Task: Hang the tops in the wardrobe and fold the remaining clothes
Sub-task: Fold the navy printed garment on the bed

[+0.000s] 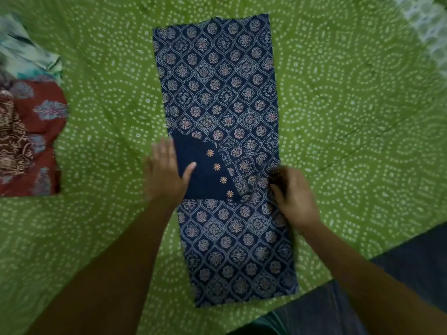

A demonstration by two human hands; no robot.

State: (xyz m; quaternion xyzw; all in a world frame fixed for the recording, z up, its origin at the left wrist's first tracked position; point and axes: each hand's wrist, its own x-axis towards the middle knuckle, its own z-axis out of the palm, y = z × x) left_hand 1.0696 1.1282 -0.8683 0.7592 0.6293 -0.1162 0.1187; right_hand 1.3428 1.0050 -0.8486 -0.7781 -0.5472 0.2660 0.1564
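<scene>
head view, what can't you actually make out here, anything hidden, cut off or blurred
- Right hand: motion-blurred, so whether its fingers pinch the navy printed garment is unclear.
- Left hand: fingertips blurred; lies flat on the garment's left edge.
- Maroon printed cloth and teal cloth: cut off by the left frame edge; garment type unknown.
- White fabric: cut off at the top right corner, blurred.

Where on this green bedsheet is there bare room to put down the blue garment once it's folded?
Bare green bedsheet runs wide to the right of the navy printed garment. A narrower bare strip lies between the garment and the red printed clothes at the left edge. The middle is crowded: left hand and right hand rest on the garment.
</scene>
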